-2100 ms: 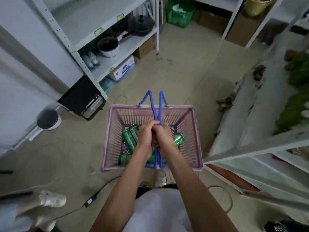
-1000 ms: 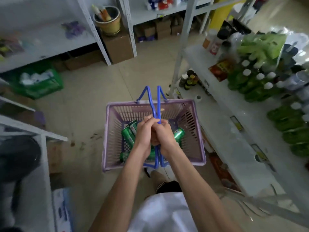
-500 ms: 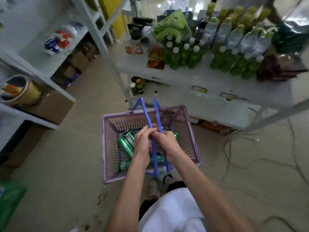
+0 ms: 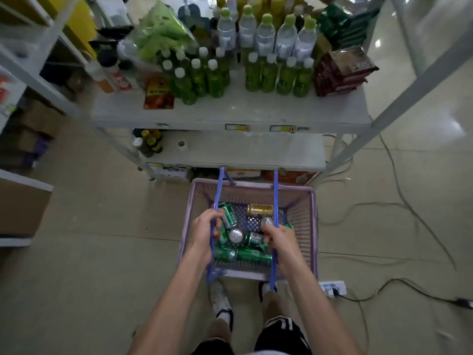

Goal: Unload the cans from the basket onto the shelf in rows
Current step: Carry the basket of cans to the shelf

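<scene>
**Basket at the shelf, nothing unloaded yet**

Head view: I have the basket (image 4: 305,226) low in front of the shelf (image 4: 230,114), its far rim just under the edge of the lower board. My left hand (image 4: 204,233) is curled round the left blue handle (image 4: 217,198) and my right hand (image 4: 279,237) is curled round the right blue handle (image 4: 275,196); the two handles are held apart, so the basket's mouth is open. Whether the basket rests on the floor (image 4: 102,226) or hangs from my hands I cannot tell.

All the cans I can see lie loose on their sides in the basket: several green cans (image 4: 253,256) and one gold can (image 4: 259,210) toward the far end. None stands on the shelf, so I judge the unloading has not begun and every can is left to place.

On the upper board the back is crowded with green bottles (image 4: 266,73), clear water bottles (image 4: 263,34), snack packets (image 4: 343,70) and an orange packet (image 4: 158,94). Only the front strip is bare. The lower board (image 4: 243,149) is mostly free, with a few small bottles (image 4: 148,142) at its left end. Cables (image 4: 409,213) trail over the floor to the right, and a power strip (image 4: 332,288) lies just beside my right foot; I would step with care there.
</scene>
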Available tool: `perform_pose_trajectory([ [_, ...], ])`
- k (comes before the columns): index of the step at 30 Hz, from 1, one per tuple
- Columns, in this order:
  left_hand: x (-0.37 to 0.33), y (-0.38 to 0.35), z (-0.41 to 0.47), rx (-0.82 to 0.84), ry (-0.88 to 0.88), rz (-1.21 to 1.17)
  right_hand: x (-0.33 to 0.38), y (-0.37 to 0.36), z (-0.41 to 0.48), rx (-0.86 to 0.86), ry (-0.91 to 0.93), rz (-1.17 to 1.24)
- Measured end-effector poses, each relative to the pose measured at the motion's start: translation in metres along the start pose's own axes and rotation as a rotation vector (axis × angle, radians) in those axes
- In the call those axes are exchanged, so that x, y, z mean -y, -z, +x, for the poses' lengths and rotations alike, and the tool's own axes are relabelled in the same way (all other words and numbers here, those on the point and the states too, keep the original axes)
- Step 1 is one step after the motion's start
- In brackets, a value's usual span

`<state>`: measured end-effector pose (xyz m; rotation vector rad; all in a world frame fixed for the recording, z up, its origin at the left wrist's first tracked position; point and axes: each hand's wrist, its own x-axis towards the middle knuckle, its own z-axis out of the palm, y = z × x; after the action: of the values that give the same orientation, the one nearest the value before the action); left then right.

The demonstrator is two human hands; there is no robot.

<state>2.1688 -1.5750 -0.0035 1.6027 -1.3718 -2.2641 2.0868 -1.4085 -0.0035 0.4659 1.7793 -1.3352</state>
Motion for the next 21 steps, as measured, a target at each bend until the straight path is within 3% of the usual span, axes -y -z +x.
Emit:
perform_pose_trajectory([
  [7,0.1,-0.075,0.13,0.048,0.102,-0.059,-0.059,0.054,0.156,-0.082,-0.031,0.045],
  [13,0.192,-0.094,0.257,0.04,0.16,0.071,-0.121,0.095,0.293,-0.16,-0.07,0.003],
  [21,0.229,-0.11,0.396,0.031,0.123,0.087,-0.157,0.105,0.453,-0.186,-0.073,-0.044],
])
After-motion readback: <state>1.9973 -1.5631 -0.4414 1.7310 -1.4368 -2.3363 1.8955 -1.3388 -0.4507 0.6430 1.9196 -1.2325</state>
